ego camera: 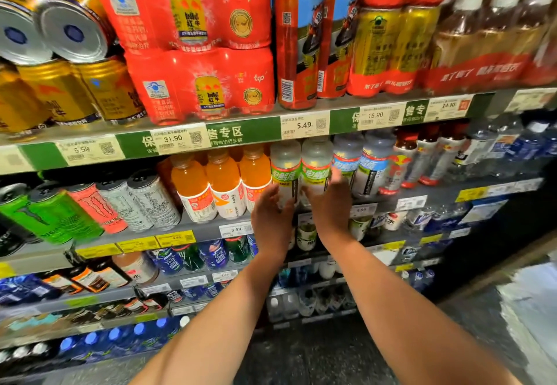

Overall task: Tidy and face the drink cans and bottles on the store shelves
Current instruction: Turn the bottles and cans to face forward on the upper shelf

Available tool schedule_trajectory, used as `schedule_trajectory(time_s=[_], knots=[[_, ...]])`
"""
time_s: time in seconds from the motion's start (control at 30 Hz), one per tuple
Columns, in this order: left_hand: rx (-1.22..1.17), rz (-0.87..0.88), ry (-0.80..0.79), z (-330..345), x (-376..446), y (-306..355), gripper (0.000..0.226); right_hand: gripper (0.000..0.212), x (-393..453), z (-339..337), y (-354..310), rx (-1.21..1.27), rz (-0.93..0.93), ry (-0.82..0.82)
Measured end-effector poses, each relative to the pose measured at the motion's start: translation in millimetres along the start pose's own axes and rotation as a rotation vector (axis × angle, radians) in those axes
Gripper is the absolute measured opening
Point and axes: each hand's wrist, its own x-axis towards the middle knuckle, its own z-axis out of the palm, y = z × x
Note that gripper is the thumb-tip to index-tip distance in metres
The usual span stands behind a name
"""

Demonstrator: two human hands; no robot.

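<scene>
1. Head view: we're at the two green-label bottles [300,170], standing on the second shelf [199,228] between the orange drinks [223,182] and the blue-label bottles [361,167].
2. Our left hand [271,213] cups the left one and our right hand [330,204] the right one; fingers look loosely wrapped, though a firm grip we cannot tell.
3. To do it well, we judge: turn labels outward, draw both flush to the edge.
4. Above, red multipacks [199,83] and price tags [304,125]; dark floor [301,354] below.
</scene>
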Motion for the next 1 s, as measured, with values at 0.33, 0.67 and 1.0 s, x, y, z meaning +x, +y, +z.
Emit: schedule_trajectory(time_s=[0.33, 0.67, 1.0], knots=[[-0.083, -0.009, 0.078, 10.6, -19.1, -5.4, 0.032, 0.037, -19.9, -17.8, 16.0, -0.024, 0.031, -0.075], [-0.054, -0.022, 0.071, 97.4, -94.0, -5.3, 0.023, 0.022, -26.1, -111.0, 121.9, 0.039, 0.144, -0.168], [0.110, -0.132, -0.034, 245.6, -169.5, -9.0, 0.028, 0.022, 23.2, -217.6, 289.1, -0.077, 0.253, -0.422]])
